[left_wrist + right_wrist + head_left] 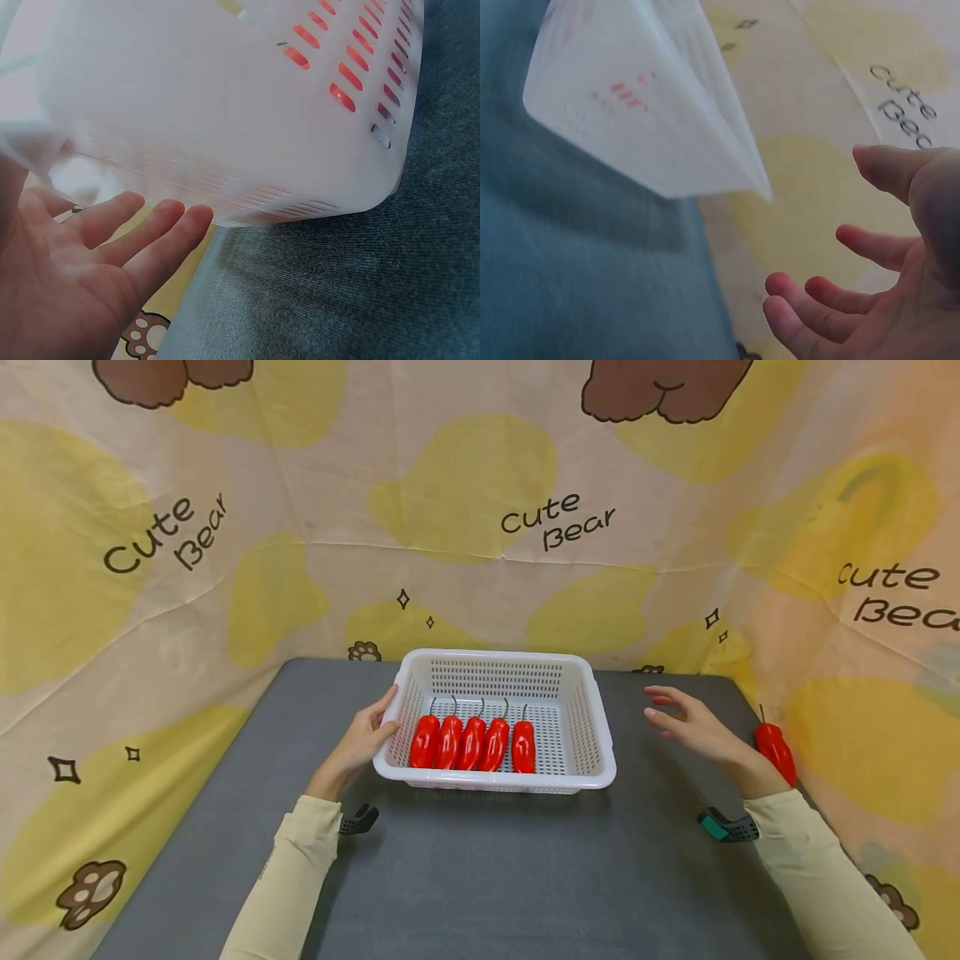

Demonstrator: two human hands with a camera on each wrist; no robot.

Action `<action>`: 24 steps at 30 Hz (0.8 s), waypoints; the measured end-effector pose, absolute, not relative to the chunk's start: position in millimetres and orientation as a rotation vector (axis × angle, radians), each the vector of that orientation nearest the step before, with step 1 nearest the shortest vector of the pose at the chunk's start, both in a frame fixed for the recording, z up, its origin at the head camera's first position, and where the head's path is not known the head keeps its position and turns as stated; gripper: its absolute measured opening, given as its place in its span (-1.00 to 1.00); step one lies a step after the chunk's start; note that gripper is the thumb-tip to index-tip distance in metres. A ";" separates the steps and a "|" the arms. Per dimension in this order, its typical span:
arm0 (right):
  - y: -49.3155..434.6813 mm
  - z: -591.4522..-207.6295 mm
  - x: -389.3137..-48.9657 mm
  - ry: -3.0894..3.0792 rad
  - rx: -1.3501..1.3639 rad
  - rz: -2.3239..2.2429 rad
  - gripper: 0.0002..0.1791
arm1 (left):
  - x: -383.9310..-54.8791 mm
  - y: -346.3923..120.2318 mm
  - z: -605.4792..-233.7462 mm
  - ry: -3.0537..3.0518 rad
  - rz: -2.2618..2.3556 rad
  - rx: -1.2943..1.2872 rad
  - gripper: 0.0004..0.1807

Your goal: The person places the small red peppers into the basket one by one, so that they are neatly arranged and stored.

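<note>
A white perforated plastic basket (495, 782) stands on the grey table in the head view. Several red chili peppers (472, 743) with green stems lie in a row inside it, toward its left side. My left hand (358, 745) holds the basket's left rim, thumb at the edge; the left wrist view shows its fingers (161, 247) along the outer wall. To the right, my right hand (697, 731) hovers apart from the basket, fingers loosely bent and nothing between them. Another red chili pepper (774, 750) lies by the table's right edge, partly behind the right forearm.
The grey tabletop (510, 877) stretches in front of the basket and to both sides. A printed cloth (465, 485) with bear drawings and lettering hangs behind the table and along both sides. Each wrist wears a dark band, the right one (727, 827) with a green part.
</note>
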State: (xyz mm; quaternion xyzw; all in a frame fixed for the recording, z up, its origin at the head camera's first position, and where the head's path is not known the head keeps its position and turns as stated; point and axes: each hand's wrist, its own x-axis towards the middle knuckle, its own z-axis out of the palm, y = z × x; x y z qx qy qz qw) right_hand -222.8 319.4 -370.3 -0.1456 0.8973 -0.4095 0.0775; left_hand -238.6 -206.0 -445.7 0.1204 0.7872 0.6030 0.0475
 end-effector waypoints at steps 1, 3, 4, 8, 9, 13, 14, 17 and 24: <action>323.6 -371.4 -223.1 2.694 -0.429 -1.222 -0.35 | -238.6 -205.9 -445.7 2.403 1.837 0.367 -0.25; 331.1 -372.8 -222.8 2.705 -0.418 -1.214 -0.35 | -238.6 -206.0 -445.8 2.406 1.831 0.364 -0.24; 335.0 -373.6 -222.8 2.711 -0.410 -1.207 -0.34 | -238.6 -206.0 -445.9 2.408 1.829 0.360 -0.24; 349.3 -378.2 -222.4 2.725 -0.392 -1.197 -0.35 | -238.6 -205.9 -446.2 2.413 1.821 0.354 -0.24; 352.2 -379.4 -221.9 2.731 -0.385 -1.186 -0.34 | -238.5 -206.0 -446.2 2.416 1.817 0.354 -0.24; 362.5 -384.1 -220.0 2.766 -0.366 -1.128 -0.34 | -238.1 -206.2 -446.4 2.419 1.815 0.345 -0.24; 365.3 -385.2 -219.6 2.773 -0.358 -1.118 -0.34 | -238.0 -206.1 -446.5 2.420 1.815 0.345 -0.24; 375.4 -388.5 -218.8 2.784 -0.328 -1.113 -0.34 | -237.7 -206.0 -447.2 2.421 1.810 0.344 -0.24; 404.5 -392.8 -218.3 2.798 -0.209 -1.121 -0.31 | -238.2 -205.7 -446.8 2.382 1.843 0.356 -0.24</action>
